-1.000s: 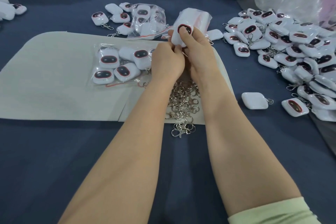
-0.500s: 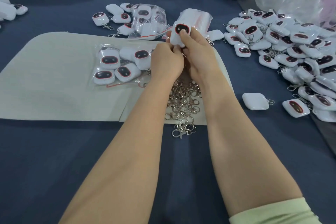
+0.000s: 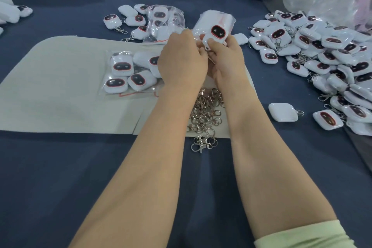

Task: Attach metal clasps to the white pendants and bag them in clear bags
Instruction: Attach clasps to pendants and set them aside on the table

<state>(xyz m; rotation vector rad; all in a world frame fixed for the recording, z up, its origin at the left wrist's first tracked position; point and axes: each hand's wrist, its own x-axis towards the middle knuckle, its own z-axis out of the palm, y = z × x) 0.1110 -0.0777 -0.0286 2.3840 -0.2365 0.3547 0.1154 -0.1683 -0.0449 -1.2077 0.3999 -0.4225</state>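
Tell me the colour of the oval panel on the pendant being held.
Black, ringed in red, on the white pendant; head view.

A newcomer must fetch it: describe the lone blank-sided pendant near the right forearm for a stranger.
Find the big heap of white pendants on the right side of the blue table. Between its near edge and the right forearm, one pendant lies alone. Its neighbours show dark oval faces; this one shows only plain white, with a small metal ring at its right corner.

The left hand [image 3: 182,62] and right hand [image 3: 227,60] hide the pendant's [image 3: 217,33] lower end; the pile [image 3: 326,60] passes the right edge.
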